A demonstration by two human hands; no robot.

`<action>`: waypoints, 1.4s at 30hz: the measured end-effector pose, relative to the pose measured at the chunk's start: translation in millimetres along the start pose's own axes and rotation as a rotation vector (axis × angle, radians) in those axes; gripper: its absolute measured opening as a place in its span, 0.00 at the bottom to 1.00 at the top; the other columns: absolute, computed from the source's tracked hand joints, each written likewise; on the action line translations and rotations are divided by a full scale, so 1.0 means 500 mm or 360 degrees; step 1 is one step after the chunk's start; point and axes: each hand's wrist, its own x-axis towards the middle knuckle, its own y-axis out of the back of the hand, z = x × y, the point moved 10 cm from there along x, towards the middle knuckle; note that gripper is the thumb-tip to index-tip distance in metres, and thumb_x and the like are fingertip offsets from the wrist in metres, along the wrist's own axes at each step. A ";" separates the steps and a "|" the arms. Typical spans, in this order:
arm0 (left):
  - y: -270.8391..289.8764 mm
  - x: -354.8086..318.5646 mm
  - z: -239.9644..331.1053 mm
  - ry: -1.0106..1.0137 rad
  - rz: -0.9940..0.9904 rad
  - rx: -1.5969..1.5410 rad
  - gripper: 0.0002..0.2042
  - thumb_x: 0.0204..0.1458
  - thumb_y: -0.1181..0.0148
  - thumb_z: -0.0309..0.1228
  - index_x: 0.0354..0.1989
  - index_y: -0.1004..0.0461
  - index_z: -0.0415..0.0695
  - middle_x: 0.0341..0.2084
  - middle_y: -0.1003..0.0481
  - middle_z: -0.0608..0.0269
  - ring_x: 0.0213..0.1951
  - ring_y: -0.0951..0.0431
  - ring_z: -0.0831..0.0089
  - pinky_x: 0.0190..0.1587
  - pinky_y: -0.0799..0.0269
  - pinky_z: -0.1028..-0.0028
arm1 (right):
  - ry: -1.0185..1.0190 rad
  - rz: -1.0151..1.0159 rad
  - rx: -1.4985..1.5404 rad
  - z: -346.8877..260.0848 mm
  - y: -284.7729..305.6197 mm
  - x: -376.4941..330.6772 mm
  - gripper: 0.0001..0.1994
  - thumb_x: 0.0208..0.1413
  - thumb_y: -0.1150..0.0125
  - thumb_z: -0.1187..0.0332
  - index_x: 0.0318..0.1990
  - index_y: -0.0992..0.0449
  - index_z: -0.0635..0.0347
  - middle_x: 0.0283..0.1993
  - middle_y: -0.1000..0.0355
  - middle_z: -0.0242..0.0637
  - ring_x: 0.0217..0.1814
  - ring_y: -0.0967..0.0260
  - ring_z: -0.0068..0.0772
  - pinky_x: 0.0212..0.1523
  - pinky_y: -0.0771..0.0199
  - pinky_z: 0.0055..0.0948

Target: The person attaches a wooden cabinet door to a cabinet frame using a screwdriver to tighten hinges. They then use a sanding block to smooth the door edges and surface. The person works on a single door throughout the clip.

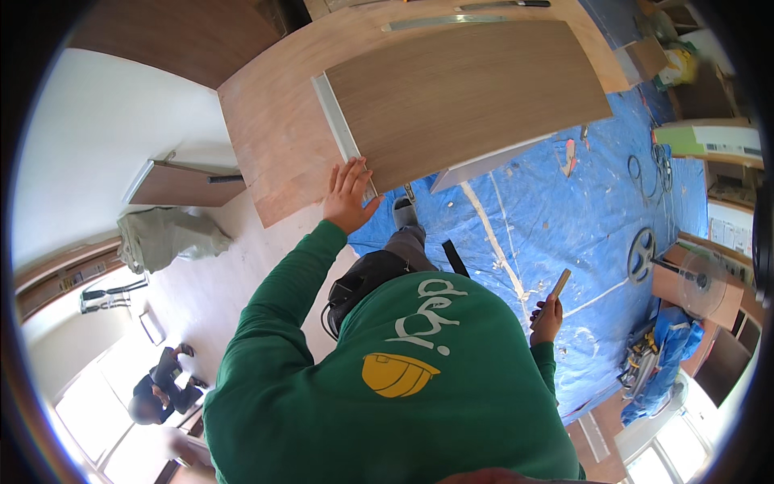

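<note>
A brown wood-grain panel (476, 97) with pale edges lies across a larger light-brown board (270, 133) in front of me. Along its left end runs a narrow white strip (333, 113). My left hand (349, 194) rests on the near left corner of the panel, over the end of that strip, with its fingers stretched out. Down at my right side, away from the panel, my right hand (547, 319) is closed around a short, flat, yellowish stick (560, 284). Its exact kind is too small to make out.
A blue tarp (500, 234) covers the floor on the right. Cables (645, 173), a fan (700, 278) and tools (641, 355) stand or lie near the right wall. At the left are a covered bundle (169, 238) and another person (165, 387) in dark clothes.
</note>
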 end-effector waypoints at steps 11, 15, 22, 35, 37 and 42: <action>0.016 -0.018 0.074 -0.0244 0.0202 0.0251 0.08 0.53 0.34 0.37 0.31 0.18 0.47 0.47 0.25 0.64 0.58 0.29 0.58 0.60 0.36 0.52 | -0.0035 0.0264 0.0077 0.337 0.208 -0.197 0.24 0.65 0.35 0.51 0.60 0.26 0.58 0.30 0.31 0.29 0.19 0.37 0.19 0.17 0.38 0.24; -0.042 -0.051 0.119 -0.0392 0.0144 0.0127 0.07 0.54 0.35 0.39 0.30 0.17 0.51 0.45 0.24 0.65 0.55 0.29 0.60 0.57 0.35 0.53 | -0.0143 0.0182 0.0067 0.518 0.221 -0.269 0.23 0.65 0.34 0.50 0.55 0.25 0.60 0.26 0.31 0.28 0.21 0.37 0.17 0.18 0.39 0.24; -0.208 -0.225 0.232 -0.0684 -0.0879 0.0185 0.15 0.57 0.39 0.36 0.51 0.22 0.46 0.56 0.27 0.57 0.61 0.30 0.55 0.65 0.39 0.48 | -0.0064 0.0201 -0.0069 0.611 0.179 -0.310 0.28 0.61 0.30 0.55 0.61 0.28 0.66 0.40 0.25 0.36 0.38 0.31 0.25 0.39 0.29 0.29; -0.100 0.043 0.114 -0.0916 -0.0487 0.0638 0.35 0.68 0.55 0.51 0.80 0.52 0.50 0.80 0.54 0.62 0.79 0.53 0.59 0.78 0.60 0.48 | 0.0557 -0.0390 0.0286 0.211 -0.269 -0.312 0.38 0.58 0.30 0.64 0.73 0.40 0.63 0.63 0.29 0.54 0.64 0.29 0.46 0.66 0.31 0.39; -0.102 0.091 0.128 -0.1052 -0.0443 0.0637 0.35 0.68 0.55 0.51 0.80 0.51 0.51 0.80 0.53 0.61 0.79 0.53 0.59 0.78 0.59 0.48 | 0.0768 -0.0419 0.0182 0.115 -0.373 -0.320 0.38 0.61 0.31 0.63 0.75 0.41 0.62 0.68 0.33 0.55 0.69 0.32 0.46 0.70 0.35 0.38; -0.139 0.268 0.118 -0.1234 -0.0321 0.0388 0.34 0.69 0.57 0.54 0.79 0.48 0.54 0.79 0.49 0.58 0.79 0.52 0.57 0.77 0.58 0.47 | 0.1035 -0.0245 0.0080 -0.085 -0.588 -0.340 0.35 0.62 0.32 0.62 0.71 0.39 0.67 0.65 0.34 0.54 0.66 0.32 0.51 0.67 0.33 0.40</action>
